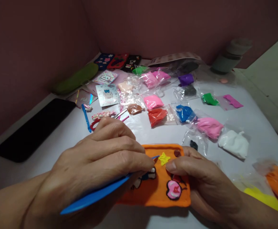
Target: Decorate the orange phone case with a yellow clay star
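Observation:
My left hand is closed around a blue clay modelling tool. The tool's thin tip reaches the edge of a yellow clay star. That star lies on an orange clay-covered rectangular panel, which my right hand grips by its right end, thumb on top beside the star. A pink apple-like shape with a dark outline sits at the panel's lower right. Part of a dark blue and white figure shows below my left fingers; the rest is covered. A dark red round piece is near the upper right corner.
Beyond my hands lie several clear bags of coloured clay, including red, blue and white. Red-handled scissors and another blue tool are behind my left hand. A black phone-like slab lies left; a blurred bottle stands back right.

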`<state>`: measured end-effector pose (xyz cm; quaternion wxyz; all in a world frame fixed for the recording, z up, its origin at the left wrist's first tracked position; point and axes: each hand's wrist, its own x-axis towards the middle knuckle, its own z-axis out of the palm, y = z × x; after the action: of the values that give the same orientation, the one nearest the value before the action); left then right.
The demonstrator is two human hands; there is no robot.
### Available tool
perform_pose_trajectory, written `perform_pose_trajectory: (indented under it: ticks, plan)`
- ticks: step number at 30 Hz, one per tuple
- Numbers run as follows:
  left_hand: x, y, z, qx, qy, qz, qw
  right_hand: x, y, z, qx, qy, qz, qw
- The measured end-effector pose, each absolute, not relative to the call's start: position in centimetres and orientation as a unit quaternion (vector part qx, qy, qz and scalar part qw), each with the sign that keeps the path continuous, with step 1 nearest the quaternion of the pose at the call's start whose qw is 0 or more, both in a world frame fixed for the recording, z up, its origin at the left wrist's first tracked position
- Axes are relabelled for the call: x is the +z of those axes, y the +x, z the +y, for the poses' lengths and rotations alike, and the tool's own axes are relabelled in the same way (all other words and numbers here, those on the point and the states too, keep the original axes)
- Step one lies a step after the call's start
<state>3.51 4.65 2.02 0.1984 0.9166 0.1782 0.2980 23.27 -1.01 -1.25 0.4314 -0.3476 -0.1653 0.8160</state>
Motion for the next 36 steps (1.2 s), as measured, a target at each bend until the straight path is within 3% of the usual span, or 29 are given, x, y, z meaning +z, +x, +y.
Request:
perform_pose_trajectory:
  ticks: [8,19,36]
  plan:
    - [1.9,3.3,4.7,0.253,0.933,0.17,0.191,-1.3,23.4,-1.1,0.827,-0.334,-0.142,0.43]
    - [1.6,4.0,3.1,0.315,0.901,0.233,0.187,-1.6,23.5,-1.0,0.824,-0.346,-0.103,0.437]
    - [1.7,3.2,3.5,0.275,0.928,0.213,0.133,-1.4,23.3,-0.9,0.824,-0.345,-0.107,0.437]
